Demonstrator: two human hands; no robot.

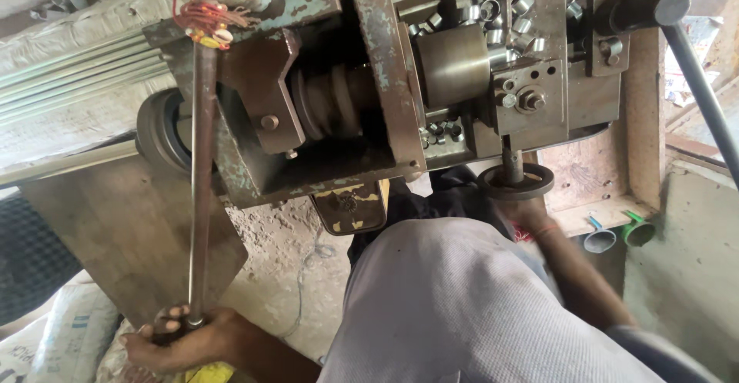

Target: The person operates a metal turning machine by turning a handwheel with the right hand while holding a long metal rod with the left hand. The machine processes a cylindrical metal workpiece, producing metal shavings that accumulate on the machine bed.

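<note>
At lower left, the long lever rod (202, 183) is being clamped by the left hand's (178, 338) fingers (165, 323). At centre right, the small handwheel (516, 181) is being touched by the right hand (526, 212); its grip cannot be told. Above, the worn lathe (369, 83) is being worked.

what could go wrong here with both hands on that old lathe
1. The left hand grips only the tip of the long lever rod; a slip could jerk it loose.
2. The right hand sits at the small handwheel, just below the chuck, so fingers or the sleeve might catch.
3. Loose metal rings piled beside the chuck may fall in.
</note>
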